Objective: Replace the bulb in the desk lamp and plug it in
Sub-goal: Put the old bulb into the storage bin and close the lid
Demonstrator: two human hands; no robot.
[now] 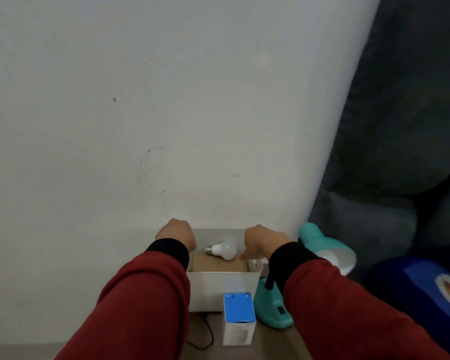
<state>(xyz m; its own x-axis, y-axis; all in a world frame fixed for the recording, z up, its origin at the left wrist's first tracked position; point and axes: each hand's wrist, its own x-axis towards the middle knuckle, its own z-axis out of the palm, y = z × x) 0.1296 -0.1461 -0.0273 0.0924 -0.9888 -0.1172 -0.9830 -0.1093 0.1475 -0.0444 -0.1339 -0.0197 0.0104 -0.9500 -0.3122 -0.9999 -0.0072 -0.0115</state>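
Both arms reach forward in red sleeves with black cuffs. The left hand (176, 233) curls over the far left edge of a white box (218, 287), its grip clamped on the wall. The right hand (264, 241) hovers inside, fingers loosely apart, just beside the white bulb (225, 248) lying there. The teal desk lamp (317, 252) stands right of the box.

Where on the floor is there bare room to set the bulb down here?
Bare floor shows left of the black cord, along the wall. It is crowded on the right: white box, small blue-topped box and teal lamp stand close together. The bulb lies inside the white box.
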